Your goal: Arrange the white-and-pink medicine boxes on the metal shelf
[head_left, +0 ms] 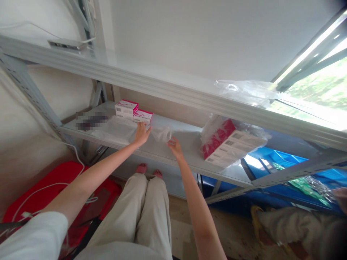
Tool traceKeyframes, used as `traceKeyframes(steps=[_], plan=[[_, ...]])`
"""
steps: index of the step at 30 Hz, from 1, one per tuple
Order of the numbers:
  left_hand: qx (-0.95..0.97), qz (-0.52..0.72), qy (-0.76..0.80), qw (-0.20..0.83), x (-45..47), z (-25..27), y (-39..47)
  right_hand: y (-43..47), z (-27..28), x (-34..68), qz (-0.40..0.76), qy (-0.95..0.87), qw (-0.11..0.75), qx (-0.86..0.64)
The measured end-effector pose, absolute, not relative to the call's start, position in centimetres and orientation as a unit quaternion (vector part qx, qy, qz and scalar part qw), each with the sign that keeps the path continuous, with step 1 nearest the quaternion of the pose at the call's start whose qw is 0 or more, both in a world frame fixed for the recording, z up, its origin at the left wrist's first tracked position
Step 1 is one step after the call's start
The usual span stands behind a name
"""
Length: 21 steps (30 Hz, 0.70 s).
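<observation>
Metal shelf (189, 159) bears two pink boxes (134, 112), plastic bags (162, 133), wrapped cartons (230, 142).

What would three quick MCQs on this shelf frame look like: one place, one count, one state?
1. Where does the left hand rest?
A. at the nearer pink box
B. on the top shelf
C. on the floor

2. How many small pink boxes stand loose at the back of the middle shelf?
A. one
B. two
C. four

3. What is the right hand doing?
A. hanging free
B. pinching the clear plastic bag
C. gripping a post

Answers: 1 A, fingertips meet that box's front; 2 B, the nearer one and the farther pink box; 3 B, fingers close on crumpled film.
</observation>
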<state>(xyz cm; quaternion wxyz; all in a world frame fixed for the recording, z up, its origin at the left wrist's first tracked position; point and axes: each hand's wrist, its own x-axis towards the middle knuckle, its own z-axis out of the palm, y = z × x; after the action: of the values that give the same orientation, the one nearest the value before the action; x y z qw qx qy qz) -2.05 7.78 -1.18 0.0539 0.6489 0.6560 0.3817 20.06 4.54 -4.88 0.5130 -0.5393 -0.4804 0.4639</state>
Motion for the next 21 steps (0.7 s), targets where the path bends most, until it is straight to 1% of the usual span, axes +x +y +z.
traceKeyframes(steps=[5, 6, 8, 11, 14, 16, 18, 21], plan=[[0.736, 0.267, 0.617, 0.075, -1.9, -2.0, 6.6, 5.5, -4.9, 18.6, 0.35, -0.549, 0.514, -0.559], [0.748, 0.253, 0.61, 0.061, -1.8, -1.9, 6.6, 5.7, -4.7, 18.4, 0.335, -0.553, 0.511, -0.566], [0.774, 0.232, 0.589, -0.006, -1.6, -1.7, 6.6, 6.2, -4.4, 18.0, 0.325, -0.559, 0.503, -0.574], [0.828, 0.18, 0.517, -0.123, -1.2, -1.1, 6.9, 6.9, -4.0, 17.8, 0.354, -0.554, 0.496, -0.567], [0.863, 0.121, 0.447, -0.2, -0.7, -0.5, 7.4, 7.0, -3.9, 17.9, 0.413, -0.518, 0.51, -0.548], [0.873, 0.09, 0.423, -0.226, -0.4, -0.4, 7.6, 6.7, -4.0, 18.1, 0.465, -0.481, 0.525, -0.525], [0.88, 0.075, 0.406, -0.232, -0.3, -0.4, 7.8, 6.2, -4.0, 18.5, 0.513, -0.451, 0.536, -0.496], [0.891, 0.088, 0.385, -0.222, -0.6, -0.7, 8.0, 5.5, -4.0, 19.4, 0.545, -0.433, 0.543, -0.471]])
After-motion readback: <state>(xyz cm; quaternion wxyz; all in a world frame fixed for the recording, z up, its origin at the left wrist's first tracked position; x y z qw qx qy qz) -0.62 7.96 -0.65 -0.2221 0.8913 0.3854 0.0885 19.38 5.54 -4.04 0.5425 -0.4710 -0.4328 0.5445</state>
